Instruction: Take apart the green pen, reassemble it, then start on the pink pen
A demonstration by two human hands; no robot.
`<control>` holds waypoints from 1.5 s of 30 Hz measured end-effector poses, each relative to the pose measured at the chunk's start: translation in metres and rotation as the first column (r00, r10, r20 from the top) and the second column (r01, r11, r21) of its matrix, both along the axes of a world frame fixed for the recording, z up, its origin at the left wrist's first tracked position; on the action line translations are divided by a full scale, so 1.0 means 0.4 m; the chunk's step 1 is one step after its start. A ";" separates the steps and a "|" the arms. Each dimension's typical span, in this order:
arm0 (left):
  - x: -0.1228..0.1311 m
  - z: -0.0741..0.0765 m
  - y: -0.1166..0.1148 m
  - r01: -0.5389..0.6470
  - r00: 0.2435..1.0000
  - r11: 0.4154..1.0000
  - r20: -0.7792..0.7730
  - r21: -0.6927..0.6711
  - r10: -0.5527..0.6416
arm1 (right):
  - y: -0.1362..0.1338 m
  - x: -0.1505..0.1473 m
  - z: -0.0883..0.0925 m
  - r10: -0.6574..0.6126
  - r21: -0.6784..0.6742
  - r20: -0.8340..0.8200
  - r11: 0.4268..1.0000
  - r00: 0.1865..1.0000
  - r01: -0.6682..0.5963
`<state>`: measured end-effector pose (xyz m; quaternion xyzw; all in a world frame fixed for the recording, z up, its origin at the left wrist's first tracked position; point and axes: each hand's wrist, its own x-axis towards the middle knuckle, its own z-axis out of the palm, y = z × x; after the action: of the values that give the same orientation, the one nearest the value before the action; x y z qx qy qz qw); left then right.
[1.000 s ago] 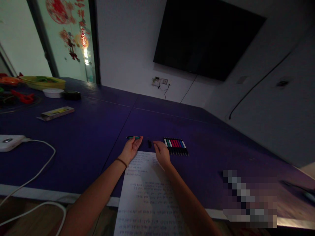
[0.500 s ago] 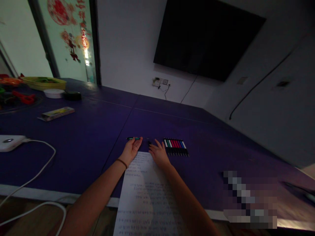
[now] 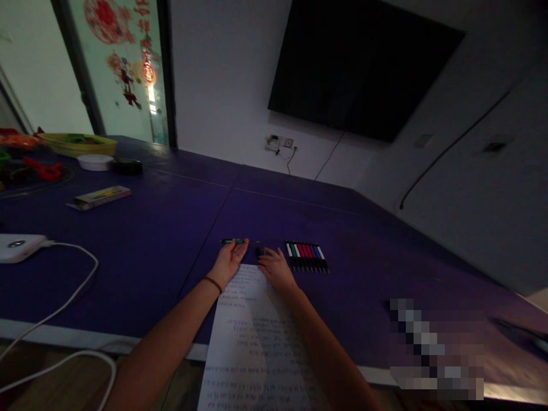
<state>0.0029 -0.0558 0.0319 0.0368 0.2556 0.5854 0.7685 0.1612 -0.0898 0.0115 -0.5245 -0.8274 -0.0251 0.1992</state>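
My left hand (image 3: pixel 230 261) is closed around a green and black pen barrel (image 3: pixel 226 241), held sideways just past the far end of the paper. A thin, light sliver, perhaps a refill, shows to the right of those fingers. My right hand (image 3: pixel 276 268) has its fingertips on a small black piece (image 3: pixel 258 252) that looks like part of a pen; its exact shape is too small to make out. Beside that hand on the right lies a neat row of several pens (image 3: pixel 306 251) with white, green, red and blue barrels. Handwritten paper (image 3: pixel 240 314) lies under my forearms.
The purple table (image 3: pixel 180 211) carries a flat box (image 3: pixel 100 197), a white dish (image 3: pixel 95 162) and a yellow basket (image 3: pixel 77 147) on the left. A white device (image 3: pixel 21 249) trails a cable (image 3: pixel 92 268). A blurred-out object (image 3: pixel 423 337) lies at the right.
My right fingers have shifted slightly and the black piece now shows a little lower and more to the left. My left hand keeps its place with the pen barrel.
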 end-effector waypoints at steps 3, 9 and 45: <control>0.001 0.003 -0.002 -0.002 1.000 1.000 -0.005 0.001 0.002 | 0.001 0.001 0.003 0.006 -0.007 -0.006 1.000 1.000 -0.006; 0.005 0.000 -0.003 -0.005 1.000 1.000 -0.016 0.024 0.005 | 0.001 0.004 0.013 -0.117 -0.037 -0.057 0.993 0.992 0.115; 0.009 -0.041 -0.007 0.186 0.972 0.973 -0.170 0.136 -0.162 | 0.002 0.008 0.000 -0.114 0.146 -0.680 0.947 0.725 0.286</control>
<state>0.0065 -0.0586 0.0156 0.1636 0.2661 0.5284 0.7894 0.1644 -0.0889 0.0113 -0.5576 -0.6310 0.0410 0.5378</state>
